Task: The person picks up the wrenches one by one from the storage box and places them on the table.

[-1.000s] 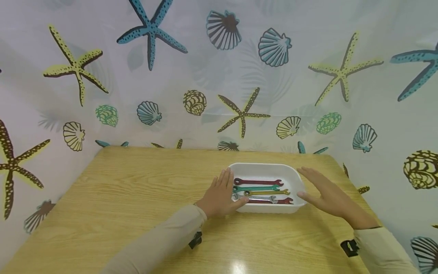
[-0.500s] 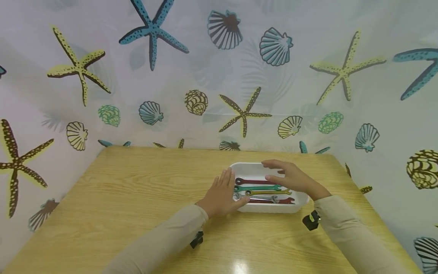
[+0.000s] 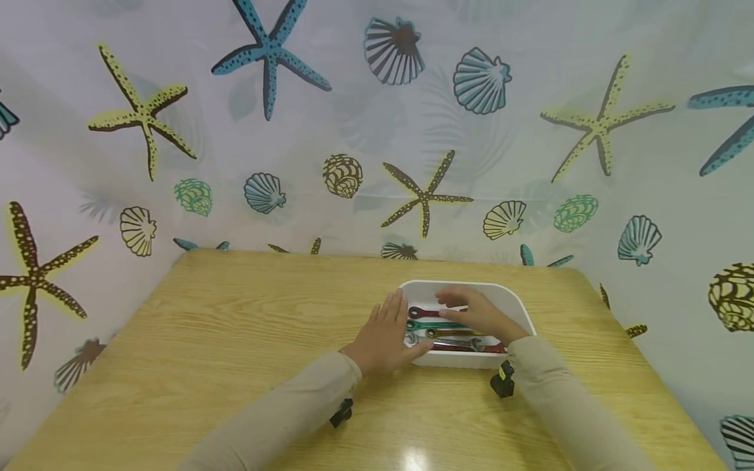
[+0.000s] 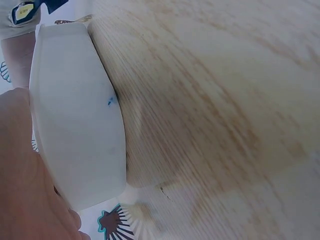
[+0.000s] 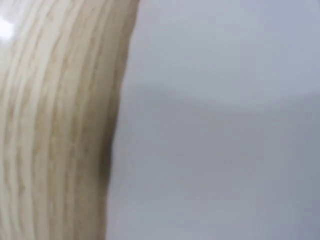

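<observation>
A white plastic tray holds several wrenches lying roughly parallel. At the back is a red wrench, then a green wrench, a yellow wrench and a silver wrench, with another red one along the front wall. My left hand rests at the tray's left end, fingers straight. Over the tray, my right hand reaches in with bent fingers and thumb apart, above the back red and green wrenches, hiding their right ends. Whether it touches one cannot be made out. The right wrist view shows only the blurred tray wall.
A wood-grain table carries the tray right of its middle. Behind and at both sides hangs a white curtain printed with starfish and shells. Black wrist cameras sit below both sleeves.
My right hand has moved left from beside the tray's right end to over the wrenches, lowering and bending its fingers. My left hand stays at the left end.
</observation>
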`<state>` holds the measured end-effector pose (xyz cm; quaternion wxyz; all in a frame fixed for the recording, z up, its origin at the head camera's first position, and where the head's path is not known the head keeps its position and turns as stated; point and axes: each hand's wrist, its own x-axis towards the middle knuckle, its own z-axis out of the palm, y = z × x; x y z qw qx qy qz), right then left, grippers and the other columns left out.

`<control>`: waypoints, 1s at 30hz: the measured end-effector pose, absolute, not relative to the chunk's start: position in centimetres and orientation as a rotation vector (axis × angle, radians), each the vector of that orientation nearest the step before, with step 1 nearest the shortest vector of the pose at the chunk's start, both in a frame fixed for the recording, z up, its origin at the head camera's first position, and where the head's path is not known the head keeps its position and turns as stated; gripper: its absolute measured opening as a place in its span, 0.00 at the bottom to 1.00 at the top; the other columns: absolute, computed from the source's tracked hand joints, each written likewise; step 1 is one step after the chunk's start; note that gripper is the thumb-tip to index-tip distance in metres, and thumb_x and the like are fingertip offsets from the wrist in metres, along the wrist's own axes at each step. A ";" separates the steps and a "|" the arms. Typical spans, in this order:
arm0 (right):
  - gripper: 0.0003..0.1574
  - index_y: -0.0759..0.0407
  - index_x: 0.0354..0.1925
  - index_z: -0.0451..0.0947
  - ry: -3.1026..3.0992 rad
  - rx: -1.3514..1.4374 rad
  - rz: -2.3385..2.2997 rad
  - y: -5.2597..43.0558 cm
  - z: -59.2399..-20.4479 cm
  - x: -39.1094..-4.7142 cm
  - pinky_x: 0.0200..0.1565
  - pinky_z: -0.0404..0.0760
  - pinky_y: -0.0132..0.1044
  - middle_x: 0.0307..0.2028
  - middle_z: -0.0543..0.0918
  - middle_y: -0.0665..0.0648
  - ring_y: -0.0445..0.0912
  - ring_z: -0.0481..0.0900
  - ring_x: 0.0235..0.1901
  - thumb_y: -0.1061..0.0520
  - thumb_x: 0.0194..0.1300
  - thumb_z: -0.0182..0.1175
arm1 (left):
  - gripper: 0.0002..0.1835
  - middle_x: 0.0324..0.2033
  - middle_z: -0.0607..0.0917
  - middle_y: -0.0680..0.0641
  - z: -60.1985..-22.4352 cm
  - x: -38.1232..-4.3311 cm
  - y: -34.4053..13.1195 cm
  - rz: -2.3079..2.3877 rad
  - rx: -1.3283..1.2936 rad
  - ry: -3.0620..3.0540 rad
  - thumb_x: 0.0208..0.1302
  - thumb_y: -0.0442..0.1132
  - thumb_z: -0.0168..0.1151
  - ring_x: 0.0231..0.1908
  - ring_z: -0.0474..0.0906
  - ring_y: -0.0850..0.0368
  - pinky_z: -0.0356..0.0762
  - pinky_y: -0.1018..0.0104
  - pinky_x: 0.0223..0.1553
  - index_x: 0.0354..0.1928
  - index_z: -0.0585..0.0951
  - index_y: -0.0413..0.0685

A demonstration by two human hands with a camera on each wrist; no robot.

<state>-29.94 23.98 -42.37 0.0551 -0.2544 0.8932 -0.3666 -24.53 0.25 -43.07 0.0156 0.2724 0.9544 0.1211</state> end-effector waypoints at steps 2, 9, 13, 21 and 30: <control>0.25 0.68 0.58 0.72 2.722 -0.747 -1.102 23.9 -42.8 -30.0 0.55 0.73 0.58 0.53 0.78 0.69 0.64 0.76 0.54 0.56 0.68 0.59 | 0.54 0.75 0.41 0.39 -43.1 -24.5 0.3 0.374 0.852 2.974 0.63 0.75 0.32 0.74 0.37 0.44 0.44 0.48 0.71 0.74 0.44 0.36; 0.20 0.69 0.55 0.75 2.850 -0.739 -0.932 23.8 -43.9 -30.1 0.53 0.76 0.54 0.47 0.81 0.67 0.61 0.79 0.49 0.61 0.67 0.58 | 0.54 0.75 0.42 0.39 -43.0 -24.4 0.4 0.349 0.864 2.974 0.63 0.75 0.32 0.74 0.37 0.44 0.44 0.48 0.71 0.74 0.44 0.36; 0.18 0.69 0.52 0.77 2.924 -0.760 -0.839 23.5 -44.3 -30.3 0.51 0.77 0.52 0.44 0.83 0.64 0.57 0.80 0.46 0.63 0.64 0.59 | 0.54 0.75 0.42 0.39 -42.8 -24.3 0.3 0.341 0.862 2.972 0.64 0.75 0.31 0.74 0.37 0.45 0.44 0.49 0.71 0.74 0.44 0.36; 0.10 0.67 0.41 0.82 3.040 -0.821 -0.679 22.9 -44.8 -30.7 0.48 0.76 0.50 0.36 0.81 0.60 0.53 0.78 0.40 0.68 0.60 0.61 | 0.53 0.74 0.44 0.37 -42.5 -24.3 0.0 0.354 0.855 2.981 0.65 0.73 0.33 0.74 0.38 0.44 0.45 0.49 0.71 0.74 0.45 0.35; 0.05 0.61 0.34 0.83 3.052 -0.654 -0.640 23.0 -45.0 -30.9 0.45 0.76 0.48 0.32 0.81 0.54 0.47 0.77 0.35 0.67 0.60 0.62 | 0.52 0.75 0.43 0.38 -42.7 -24.3 0.1 0.352 0.863 2.978 0.65 0.74 0.32 0.74 0.37 0.44 0.44 0.49 0.71 0.74 0.45 0.36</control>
